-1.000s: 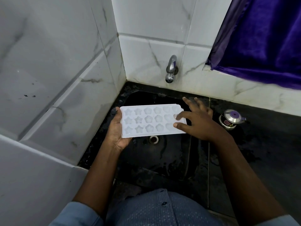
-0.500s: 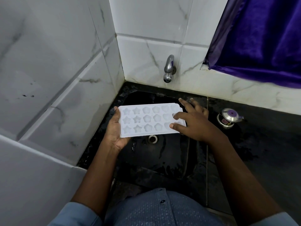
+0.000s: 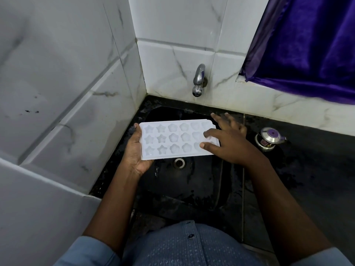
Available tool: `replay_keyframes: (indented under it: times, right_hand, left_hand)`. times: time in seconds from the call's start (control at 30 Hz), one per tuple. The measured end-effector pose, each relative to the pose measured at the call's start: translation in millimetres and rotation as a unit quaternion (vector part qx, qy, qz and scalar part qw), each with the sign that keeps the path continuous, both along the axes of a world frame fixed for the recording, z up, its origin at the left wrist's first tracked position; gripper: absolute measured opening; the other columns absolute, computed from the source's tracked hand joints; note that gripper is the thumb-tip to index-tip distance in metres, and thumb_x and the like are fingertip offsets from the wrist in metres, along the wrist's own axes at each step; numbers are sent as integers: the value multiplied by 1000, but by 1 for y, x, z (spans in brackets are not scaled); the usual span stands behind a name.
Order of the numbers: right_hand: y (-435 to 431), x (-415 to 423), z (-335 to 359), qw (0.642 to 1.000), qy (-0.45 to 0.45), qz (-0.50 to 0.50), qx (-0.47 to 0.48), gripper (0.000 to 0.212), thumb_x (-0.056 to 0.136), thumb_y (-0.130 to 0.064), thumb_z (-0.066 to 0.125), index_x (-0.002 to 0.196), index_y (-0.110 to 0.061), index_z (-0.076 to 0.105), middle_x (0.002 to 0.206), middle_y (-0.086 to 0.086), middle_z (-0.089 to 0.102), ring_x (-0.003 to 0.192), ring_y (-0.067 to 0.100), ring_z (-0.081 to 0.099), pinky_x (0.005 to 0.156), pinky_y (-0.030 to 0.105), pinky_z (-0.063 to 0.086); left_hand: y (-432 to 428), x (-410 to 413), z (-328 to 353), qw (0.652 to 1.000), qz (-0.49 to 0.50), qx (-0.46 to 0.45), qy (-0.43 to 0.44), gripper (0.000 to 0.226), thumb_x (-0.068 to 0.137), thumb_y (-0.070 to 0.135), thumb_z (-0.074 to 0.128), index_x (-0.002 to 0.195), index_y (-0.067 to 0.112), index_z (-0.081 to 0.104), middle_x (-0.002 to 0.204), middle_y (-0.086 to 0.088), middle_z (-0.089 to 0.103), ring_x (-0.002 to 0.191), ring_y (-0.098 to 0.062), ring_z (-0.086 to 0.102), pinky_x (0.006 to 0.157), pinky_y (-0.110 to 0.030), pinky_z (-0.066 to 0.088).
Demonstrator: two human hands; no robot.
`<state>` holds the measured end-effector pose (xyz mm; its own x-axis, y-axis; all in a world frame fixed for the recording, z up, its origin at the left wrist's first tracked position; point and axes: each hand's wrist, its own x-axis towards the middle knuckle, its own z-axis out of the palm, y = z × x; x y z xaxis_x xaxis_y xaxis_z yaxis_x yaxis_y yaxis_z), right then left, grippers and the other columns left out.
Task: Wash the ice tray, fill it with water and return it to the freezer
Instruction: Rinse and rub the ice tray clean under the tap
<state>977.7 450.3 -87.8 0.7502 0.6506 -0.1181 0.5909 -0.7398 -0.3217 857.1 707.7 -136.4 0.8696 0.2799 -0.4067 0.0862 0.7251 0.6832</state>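
The white ice tray [image 3: 178, 140] is held level over the black sink [image 3: 192, 189], its moulded side facing up. Its long axis runs left to right across the view, so the short ends point to the person's left and right. The near long edge lies just beyond the drain [image 3: 179, 163]. The tray has three rows of pockets: stars in the two columns at the left end, rounded flower shapes further along. The last pockets on the right are partly covered, and their shape cannot be made out.

The left hand [image 3: 136, 152], left of the drain, grips the tray's left short end. Its palm and fingers cup underneath, and the thumb lies up along the edge.

The right hand [image 3: 228, 143], right of the drain, lies spread over the tray's right end with the fingers straight and apart. The tip of the index finger and the thumb rest on the tray's top face. The other fingers reach past its far right corner, and whether they touch it cannot be told.

A chrome tap [image 3: 198, 80] juts from the white marble-patterned tiles [image 3: 172, 64] straight beyond the drain, spout down. A small metal container with a purple lid [image 3: 269, 139] stands on the dark counter well right of the drain. A purple curtain [image 3: 307, 45] hangs beyond and right of it. A blue patterned shirt [image 3: 192, 246] fills the view nearer than the drain.
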Motion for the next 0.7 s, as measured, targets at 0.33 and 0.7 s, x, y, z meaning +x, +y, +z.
replay_keyframes:
  times: [0.33,0.7]
  right_hand:
    - [-11,0,9,999,28,1,32,31,92,-67,59,105,-40,66,174,-15,3,159,16,-14,120,53,-2]
    - [-12,-8,1,998,41,32,-45,43,94,-70,56,130,-49,63,175,-11,-5,158,23,-18,121,57,-3]
  left_hand:
    - [5,-1,-1,1000,6,14,14,76,107,68,31,147,9,57,139,-17,68,124,-35,69,87,-51,61]
    - [2,0,3,1000,18,-6,4,68,108,64,31,130,11,67,126,-16,75,109,-31,76,76,-47,65]
